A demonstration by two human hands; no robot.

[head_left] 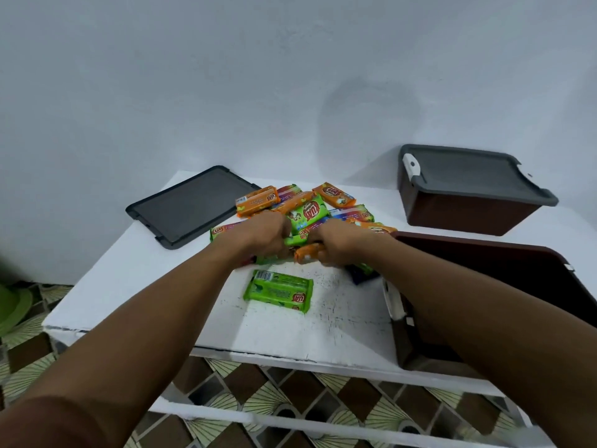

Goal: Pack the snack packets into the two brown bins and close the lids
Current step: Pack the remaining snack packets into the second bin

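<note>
Mid-frame, our left hand point(263, 236) and right hand point(337, 245) sit close together, fingers curled round snack packets point(308, 210) from the heap; we'd judge it best to square them into one stack before swinging to the open bin point(500, 263) at lower right

Glossy plastic-film snack packets point(303, 215); smooth brown plastic bins point(468, 211) with matt grey lids point(190, 205) — counter point(339, 318) painted white, scuffed.
</note>
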